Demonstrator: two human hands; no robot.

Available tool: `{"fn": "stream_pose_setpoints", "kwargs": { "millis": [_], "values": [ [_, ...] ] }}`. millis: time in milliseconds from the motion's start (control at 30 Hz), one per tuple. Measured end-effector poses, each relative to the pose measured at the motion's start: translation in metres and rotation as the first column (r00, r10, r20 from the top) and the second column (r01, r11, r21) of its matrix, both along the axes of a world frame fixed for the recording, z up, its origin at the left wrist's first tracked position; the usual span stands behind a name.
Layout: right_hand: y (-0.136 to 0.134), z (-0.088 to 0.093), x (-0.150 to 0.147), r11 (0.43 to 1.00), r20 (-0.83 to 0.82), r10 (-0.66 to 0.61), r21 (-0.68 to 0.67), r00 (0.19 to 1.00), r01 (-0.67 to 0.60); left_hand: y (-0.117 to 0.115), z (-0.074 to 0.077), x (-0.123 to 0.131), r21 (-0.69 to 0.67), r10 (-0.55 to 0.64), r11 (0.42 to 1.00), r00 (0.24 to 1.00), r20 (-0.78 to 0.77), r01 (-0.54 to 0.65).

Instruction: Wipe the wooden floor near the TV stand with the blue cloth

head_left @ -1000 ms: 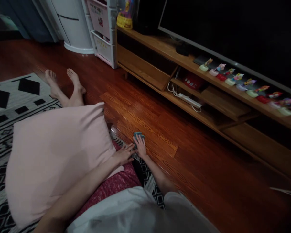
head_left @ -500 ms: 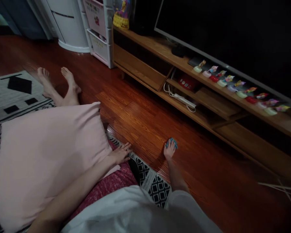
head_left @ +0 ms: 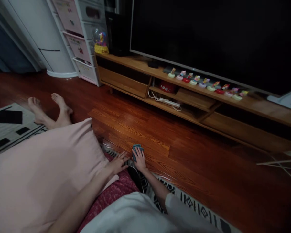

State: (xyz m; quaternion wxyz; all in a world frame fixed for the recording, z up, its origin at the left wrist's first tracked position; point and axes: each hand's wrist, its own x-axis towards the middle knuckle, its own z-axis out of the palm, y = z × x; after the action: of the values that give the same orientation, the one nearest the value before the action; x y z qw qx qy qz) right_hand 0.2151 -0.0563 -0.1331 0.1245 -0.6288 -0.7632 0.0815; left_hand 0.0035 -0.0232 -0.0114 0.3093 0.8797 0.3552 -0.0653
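Observation:
My right hand (head_left: 140,160) is palm down on a small flat blue bundle (head_left: 137,148) with layered edges, on the wooden floor beside the rug. The fingers lie over it and hide much of it; whether it is cards or folded cloth I cannot tell. Close by on the left, my left hand (head_left: 119,162) rests palm down with its fingers stretched out and holds nothing. Its wrist lies along the edge of a pink cushion (head_left: 50,165) that covers my legs. Under that hand are dark red shorts (head_left: 111,198).
Ahead stands a low wooden TV stand (head_left: 126,66) with a dark television (head_left: 208,42) and a row of small figurines (head_left: 193,79). A white power strip (head_left: 169,103) lies on its shelf. Bare feet (head_left: 60,103) extend at left past the patterned rug (head_left: 9,134). Drawers (head_left: 87,72) stand behind.
My right hand has moved left and nearer to me, bringing the blue bundle close to my left hand. My left hand stays by the cushion. The view has tilted up and turned right.

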Motion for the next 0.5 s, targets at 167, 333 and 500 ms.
{"fn": "stream_pose_setpoints", "kwargs": {
  "millis": [167,333,500],
  "values": [
    [0.015,0.005,0.052,0.998,0.041,-0.062,0.033,0.997,0.061,0.004,-0.004,-0.003,0.022,-0.001,1.000,1.000,0.023,0.001],
    [-0.015,-0.007,0.153,0.851,0.108,-0.526,0.058,0.844,0.523,0.006,0.004,-0.002,0.030,-0.009,1.000,1.000,-0.016,0.010],
    [-0.062,-0.025,0.182,0.656,0.054,-0.755,0.092,0.654,0.749,0.006,0.012,-0.001,0.016,-0.038,0.999,0.999,-0.028,0.039]
  ]
}}
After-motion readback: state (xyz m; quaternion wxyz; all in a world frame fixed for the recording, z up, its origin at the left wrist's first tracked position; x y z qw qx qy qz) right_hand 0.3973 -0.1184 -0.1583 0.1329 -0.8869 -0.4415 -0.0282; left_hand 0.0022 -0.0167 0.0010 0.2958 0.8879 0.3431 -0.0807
